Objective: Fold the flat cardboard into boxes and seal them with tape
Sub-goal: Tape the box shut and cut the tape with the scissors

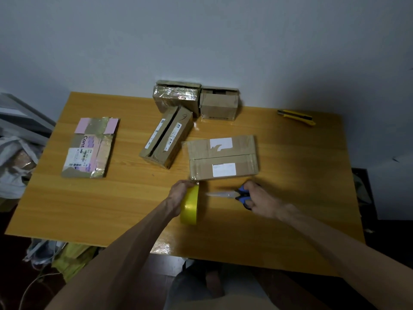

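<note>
A closed brown cardboard box with two white labels lies near the middle of the wooden table. Just in front of its near left corner, my left hand grips a yellow tape roll held on edge. My right hand holds blue-handled scissors, whose blades point left toward the roll. A flattened taped cardboard piece with pink patches lies at the left.
A long box with an open seam lies behind the closed one. Two more boxes stand against the wall. A yellow utility knife lies at the far right. Cloth and bags sit off the table's left edge.
</note>
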